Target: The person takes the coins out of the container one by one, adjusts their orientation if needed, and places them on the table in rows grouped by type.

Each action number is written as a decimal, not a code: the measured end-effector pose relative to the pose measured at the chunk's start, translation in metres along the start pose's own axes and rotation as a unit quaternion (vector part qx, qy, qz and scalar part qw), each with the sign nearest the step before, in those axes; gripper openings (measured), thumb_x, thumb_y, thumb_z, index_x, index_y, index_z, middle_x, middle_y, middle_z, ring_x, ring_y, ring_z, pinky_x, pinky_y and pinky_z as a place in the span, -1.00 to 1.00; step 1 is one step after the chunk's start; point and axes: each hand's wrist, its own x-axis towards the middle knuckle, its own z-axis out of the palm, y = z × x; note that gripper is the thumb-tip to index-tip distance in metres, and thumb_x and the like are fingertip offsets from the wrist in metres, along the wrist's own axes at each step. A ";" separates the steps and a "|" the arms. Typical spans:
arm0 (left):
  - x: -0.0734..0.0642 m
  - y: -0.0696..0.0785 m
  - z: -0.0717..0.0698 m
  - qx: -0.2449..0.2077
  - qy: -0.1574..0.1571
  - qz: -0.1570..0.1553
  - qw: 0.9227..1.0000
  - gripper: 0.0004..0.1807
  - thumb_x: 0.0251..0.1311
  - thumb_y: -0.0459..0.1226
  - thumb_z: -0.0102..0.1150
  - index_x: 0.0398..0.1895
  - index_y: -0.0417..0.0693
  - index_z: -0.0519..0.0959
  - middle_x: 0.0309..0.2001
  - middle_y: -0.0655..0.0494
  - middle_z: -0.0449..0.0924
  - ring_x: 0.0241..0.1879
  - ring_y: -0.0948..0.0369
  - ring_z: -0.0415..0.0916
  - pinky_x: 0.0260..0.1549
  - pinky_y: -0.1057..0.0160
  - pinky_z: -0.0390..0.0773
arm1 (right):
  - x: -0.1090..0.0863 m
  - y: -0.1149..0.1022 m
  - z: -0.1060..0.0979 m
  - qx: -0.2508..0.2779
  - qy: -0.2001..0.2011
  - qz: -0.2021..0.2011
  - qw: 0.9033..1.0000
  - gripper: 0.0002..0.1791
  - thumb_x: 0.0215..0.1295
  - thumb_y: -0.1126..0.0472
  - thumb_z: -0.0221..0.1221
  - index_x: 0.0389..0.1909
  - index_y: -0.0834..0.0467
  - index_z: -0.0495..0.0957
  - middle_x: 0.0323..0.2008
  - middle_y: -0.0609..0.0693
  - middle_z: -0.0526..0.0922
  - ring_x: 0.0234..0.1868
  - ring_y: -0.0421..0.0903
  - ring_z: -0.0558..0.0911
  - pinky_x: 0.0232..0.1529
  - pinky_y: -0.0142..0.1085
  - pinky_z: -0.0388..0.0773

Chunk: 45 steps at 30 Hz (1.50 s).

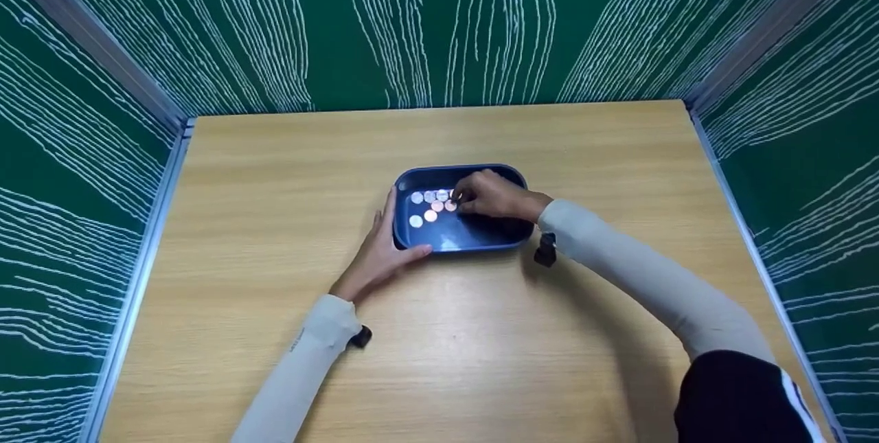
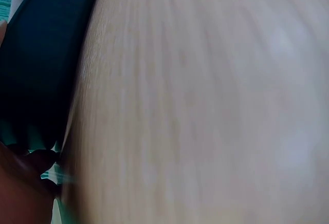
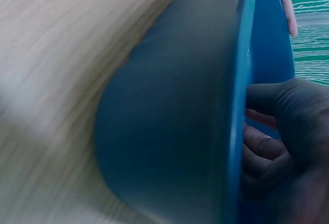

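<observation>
A dark blue tray with rounded corners stands on the table, and several round coins lie flat in its left half, some silvery and some coppery. My left hand grips the tray's near left corner, thumb over the front rim and fingers along the left end. Inside the tray, my right hand reaches over the right end, fingers bent down and pinching a coin at the right of the upper row. The right wrist view shows those curled fingers behind the tray wall; the coin is hidden there.
The wooden table surrounds the tray on all sides. Green walls with wavy white lines close it in at the back and both sides, with metal posts at the corners. Small black devices sit at both wrists.
</observation>
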 end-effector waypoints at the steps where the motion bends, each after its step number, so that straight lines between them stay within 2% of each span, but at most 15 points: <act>1: 0.000 0.000 0.000 0.001 0.001 0.002 1.000 0.46 0.18 0.15 0.63 0.83 0.53 -0.37 0.83 -0.04 -0.23 0.74 -0.35 -0.36 0.59 -0.48 -0.06 | 0.002 0.000 0.000 -0.004 -0.003 -0.005 1.000 -0.72 0.51 0.33 0.35 0.17 0.25 0.77 0.01 0.14 0.84 -0.06 -0.01 0.79 0.05 -0.07 0.76; 6: 0.001 0.003 0.001 0.010 0.006 0.003 1.000 0.45 0.17 0.15 0.64 0.83 0.56 -0.34 0.81 -0.15 -0.18 0.74 -0.34 -0.33 0.60 -0.44 -0.03 | 0.009 -0.003 -0.001 -0.033 -0.013 -0.026 0.999 -0.76 0.52 0.29 0.35 0.11 0.26 0.79 -0.10 0.14 0.84 -0.15 -0.02 0.76 -0.06 -0.07 0.73; 13: 0.003 0.007 0.001 0.018 -0.005 -0.010 1.000 0.45 0.17 0.18 0.62 0.80 0.66 -0.39 0.81 -0.16 -0.21 0.75 -0.32 -0.35 0.58 -0.48 -0.01 | 0.012 0.002 0.000 -0.036 -0.006 -0.015 0.999 -0.79 0.53 0.31 0.33 0.08 0.23 0.79 -0.12 0.10 0.82 -0.17 -0.04 0.75 -0.09 -0.10 0.73; 19: 0.004 0.008 0.000 0.019 -0.001 -0.011 1.000 0.46 0.16 0.18 0.63 0.81 0.65 -0.38 0.81 -0.13 -0.19 0.75 -0.30 -0.33 0.57 -0.49 0.02 | 0.011 0.003 0.001 -0.021 0.006 -0.006 1.000 -0.80 0.53 0.32 0.35 0.08 0.24 0.76 -0.13 0.10 0.82 -0.18 -0.05 0.77 -0.12 -0.13 0.75; 29: 0.002 0.006 -0.001 0.011 0.000 -0.010 1.000 0.44 0.16 0.20 0.62 0.79 0.72 -0.38 0.81 -0.15 -0.19 0.75 -0.31 -0.35 0.57 -0.49 0.00 | 0.013 -0.003 0.004 -0.026 -0.012 0.008 1.000 -0.80 0.55 0.32 0.32 0.10 0.22 0.74 -0.08 0.10 0.81 -0.16 -0.03 0.77 -0.08 -0.13 0.75; 36: 0.002 0.002 -0.001 0.009 0.005 0.008 1.000 0.46 0.16 0.17 0.63 0.84 0.52 -0.34 0.81 -0.12 -0.16 0.74 -0.36 -0.32 0.57 -0.49 0.01 | 0.010 -0.007 0.006 -0.044 -0.024 -0.008 0.999 -0.84 0.52 0.28 0.37 0.02 0.24 0.73 -0.18 0.08 0.79 -0.25 -0.06 0.73 -0.20 -0.18 0.68; 40: 0.002 0.000 0.000 0.000 0.003 0.006 1.000 0.45 0.17 0.16 0.63 0.83 0.55 -0.35 0.81 -0.11 -0.18 0.74 -0.34 -0.35 0.57 -0.49 0.00 | 0.008 -0.006 0.009 -0.044 -0.021 -0.009 0.999 -0.85 0.51 0.29 0.38 0.00 0.22 0.71 -0.18 0.07 0.76 -0.24 -0.06 0.72 -0.19 -0.17 0.68; 45: 0.002 -0.001 0.000 -0.005 0.000 0.000 1.000 0.46 0.16 0.18 0.63 0.82 0.61 -0.37 0.81 -0.14 -0.22 0.74 -0.34 -0.38 0.57 -0.50 -0.03 | 0.004 -0.009 0.015 -0.053 0.000 -0.029 0.998 -0.87 0.48 0.28 0.41 -0.07 0.21 0.70 -0.19 0.07 0.73 -0.19 -0.02 0.70 -0.12 -0.10 0.69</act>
